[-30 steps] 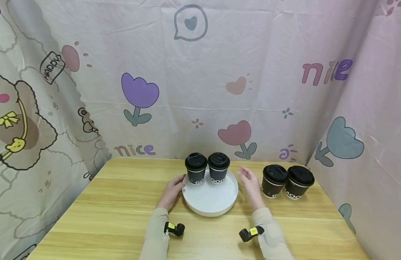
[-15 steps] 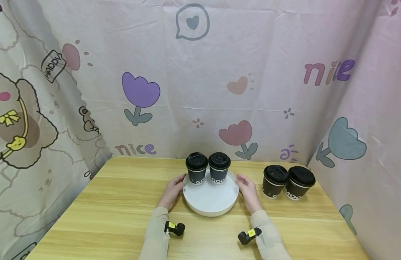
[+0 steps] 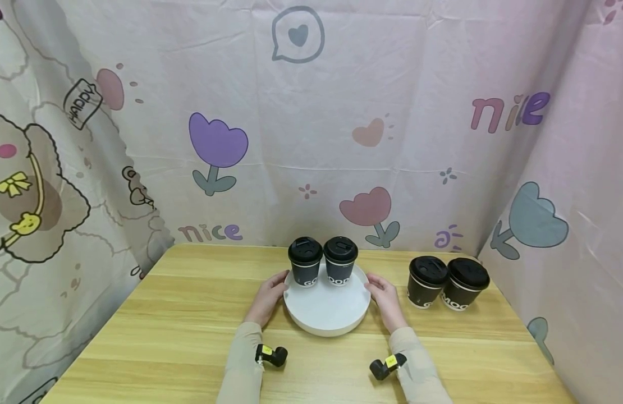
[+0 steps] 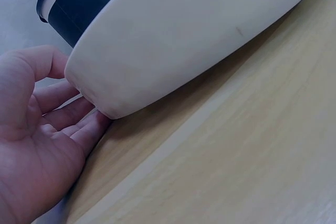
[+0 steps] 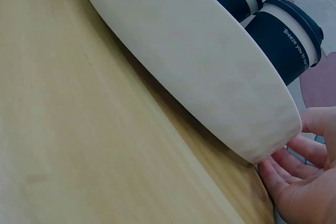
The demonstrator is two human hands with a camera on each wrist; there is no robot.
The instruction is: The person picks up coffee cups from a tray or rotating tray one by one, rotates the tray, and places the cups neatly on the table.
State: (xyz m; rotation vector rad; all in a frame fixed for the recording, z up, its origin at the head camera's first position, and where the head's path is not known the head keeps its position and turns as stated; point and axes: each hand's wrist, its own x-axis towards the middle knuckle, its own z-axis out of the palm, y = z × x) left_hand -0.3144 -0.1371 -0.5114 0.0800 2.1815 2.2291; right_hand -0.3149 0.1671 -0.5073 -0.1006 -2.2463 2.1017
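A round white tray (image 3: 326, 314) with a thick side wall sits on the wooden table, two lidded black paper cups standing at its back: a left cup (image 3: 305, 262) and a right cup (image 3: 340, 261). My left hand (image 3: 266, 297) grips the tray's left edge; in the left wrist view the thumb is at the upper rim and the fingers (image 4: 89, 129) reach the lower edge. On the opposite side my right hand (image 3: 384, 297) holds the right edge likewise, its fingers (image 5: 275, 177) curled at the bottom edge in the right wrist view.
Two more lidded black cups, one nearer (image 3: 426, 281) and one farther right (image 3: 464, 283), stand on the table (image 3: 155, 336) beyond my right hand. A printed curtain (image 3: 301, 112) hangs behind the table and along both sides.
My right hand, apart from the tray a second ago, has moved left and now holds its right edge. The left hand, tray and cups have stayed in place.
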